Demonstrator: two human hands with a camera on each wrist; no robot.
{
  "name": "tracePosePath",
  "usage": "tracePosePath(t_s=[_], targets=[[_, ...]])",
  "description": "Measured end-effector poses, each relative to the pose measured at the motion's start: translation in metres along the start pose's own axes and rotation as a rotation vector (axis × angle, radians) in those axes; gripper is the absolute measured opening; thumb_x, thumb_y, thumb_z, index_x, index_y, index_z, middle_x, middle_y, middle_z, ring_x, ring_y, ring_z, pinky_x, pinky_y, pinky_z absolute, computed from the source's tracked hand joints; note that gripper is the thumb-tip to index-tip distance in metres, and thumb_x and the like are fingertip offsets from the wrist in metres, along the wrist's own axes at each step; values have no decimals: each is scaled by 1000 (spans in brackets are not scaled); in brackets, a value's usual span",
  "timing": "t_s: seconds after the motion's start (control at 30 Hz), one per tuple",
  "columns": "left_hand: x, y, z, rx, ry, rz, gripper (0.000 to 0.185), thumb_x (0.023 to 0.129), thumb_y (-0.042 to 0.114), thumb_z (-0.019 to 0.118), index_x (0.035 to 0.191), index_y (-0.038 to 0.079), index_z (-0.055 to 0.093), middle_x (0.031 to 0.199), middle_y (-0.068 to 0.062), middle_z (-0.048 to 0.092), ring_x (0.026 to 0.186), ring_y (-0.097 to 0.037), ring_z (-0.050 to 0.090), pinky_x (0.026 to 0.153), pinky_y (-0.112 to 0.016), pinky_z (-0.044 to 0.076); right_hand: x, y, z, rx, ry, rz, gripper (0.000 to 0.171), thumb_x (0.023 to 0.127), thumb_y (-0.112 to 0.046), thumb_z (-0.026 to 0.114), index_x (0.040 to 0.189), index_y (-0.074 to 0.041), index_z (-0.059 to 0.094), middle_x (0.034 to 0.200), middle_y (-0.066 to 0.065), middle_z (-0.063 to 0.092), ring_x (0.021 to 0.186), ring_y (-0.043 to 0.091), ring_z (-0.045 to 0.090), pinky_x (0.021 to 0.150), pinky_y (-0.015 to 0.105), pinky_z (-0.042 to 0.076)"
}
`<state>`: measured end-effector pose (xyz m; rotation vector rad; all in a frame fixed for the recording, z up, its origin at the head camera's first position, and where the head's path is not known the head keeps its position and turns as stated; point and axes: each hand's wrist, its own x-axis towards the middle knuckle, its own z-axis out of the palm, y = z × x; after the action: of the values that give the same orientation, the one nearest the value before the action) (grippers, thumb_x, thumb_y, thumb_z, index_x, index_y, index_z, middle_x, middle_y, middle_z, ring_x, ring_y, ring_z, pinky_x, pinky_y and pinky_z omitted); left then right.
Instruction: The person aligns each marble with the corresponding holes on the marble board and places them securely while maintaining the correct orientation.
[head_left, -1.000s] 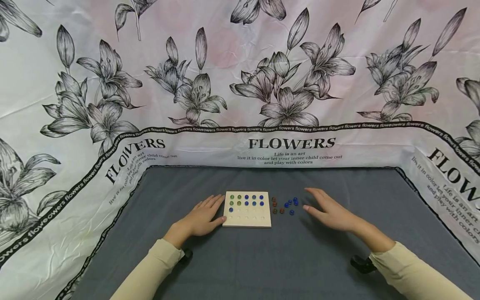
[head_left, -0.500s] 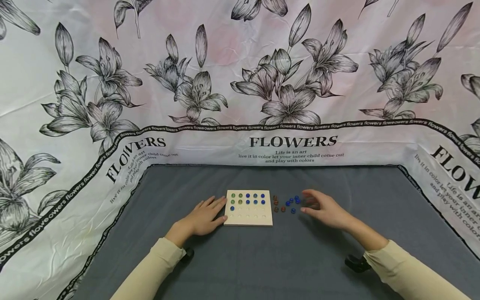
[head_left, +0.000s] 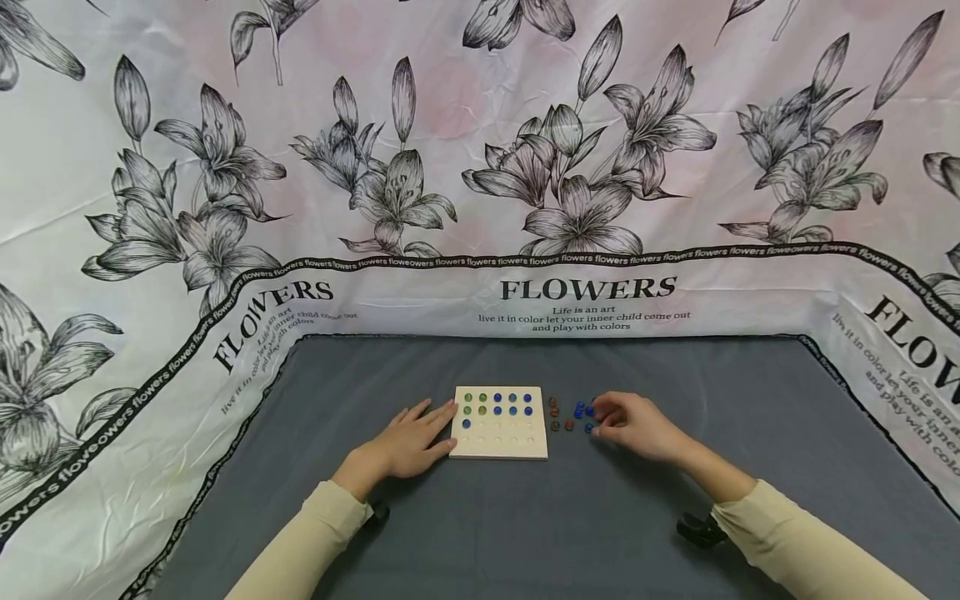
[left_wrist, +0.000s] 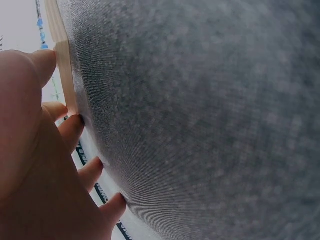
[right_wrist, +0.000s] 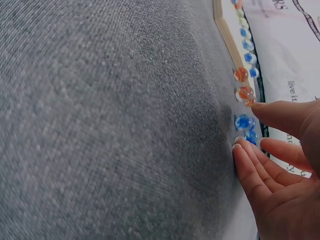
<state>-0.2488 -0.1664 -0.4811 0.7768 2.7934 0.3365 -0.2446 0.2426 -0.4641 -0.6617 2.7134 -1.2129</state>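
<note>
A pale wooden board point(head_left: 498, 446) with rows of round hollows lies on the grey cloth. Green and blue marbles fill its two far rows, and a single blue marble point(head_left: 467, 424) sits at the left of the third. My left hand point(head_left: 405, 444) lies spread at the board's left side, thumb and index finger at its edge. To the right of the board my right hand point(head_left: 637, 425) reaches over loose blue marbles point(right_wrist: 244, 122). Its thumb and fingers are apart around them, partly hiding some in the head view.
Several orange-red marbles point(head_left: 555, 413) lie loose between the board and the blue ones. The grey cloth point(head_left: 480, 533) covers the table. Behind it rises a white flower-printed sheet point(head_left: 420, 292).
My right hand has moved left from beside the loose blue marbles to over them, its fingers drawing closer together. The left hand stays at the board's edge.
</note>
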Motion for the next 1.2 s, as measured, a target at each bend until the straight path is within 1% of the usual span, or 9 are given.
tracePosePath(t_s=[0.13,0.23,0.4,0.63,0.87,1.03,1.2], targets=[[0,0,0,-4,3,-2,67,109,52,42,165,23,22,170,4,22,157,-36,15,122,-64,15,3,-1,4,-34,8,-8,33,90,-11,80,116,7,67,97,9,70,85,18,68,70,28,55],[-1,2,-3,-16,-3,-8,66,108,51,42,165,22,23,170,3,23,157,-36,15,122,-65,15,4,-1,5,-56,11,-5,28,89,-11,80,110,4,70,92,4,70,81,15,67,67,27,54],[-3,6,-7,-11,-28,-18,66,109,50,41,166,23,21,170,3,21,157,-36,13,123,-64,13,6,-1,7,-70,12,4,21,89,-11,80,104,2,72,88,2,69,78,12,65,66,26,53],[-3,9,-10,-19,-32,-7,65,110,47,42,165,19,23,170,-1,23,156,-40,14,122,-65,14,9,-3,8,-100,29,-6,14,89,-11,79,97,0,75,82,-1,68,72,10,61,61,25,50],[2,4,-5,-3,-38,-42,66,109,51,40,166,24,20,170,5,20,157,-35,12,123,-64,13,13,-1,10,-128,19,-40,6,90,-11,79,91,-6,76,80,-4,67,69,6,59,61,25,49],[3,3,-3,-1,-38,-42,66,108,52,41,166,25,21,170,6,20,157,-34,13,123,-64,13,11,-4,9,-100,-8,-36,7,92,-13,77,93,-7,75,82,-4,69,71,7,61,62,26,51],[4,1,-2,8,-37,-39,66,109,52,42,165,25,22,170,6,20,157,-34,13,122,-64,14,9,-12,7,-21,-23,-14,11,95,-15,75,98,-5,74,87,-1,71,75,13,66,63,27,54]])
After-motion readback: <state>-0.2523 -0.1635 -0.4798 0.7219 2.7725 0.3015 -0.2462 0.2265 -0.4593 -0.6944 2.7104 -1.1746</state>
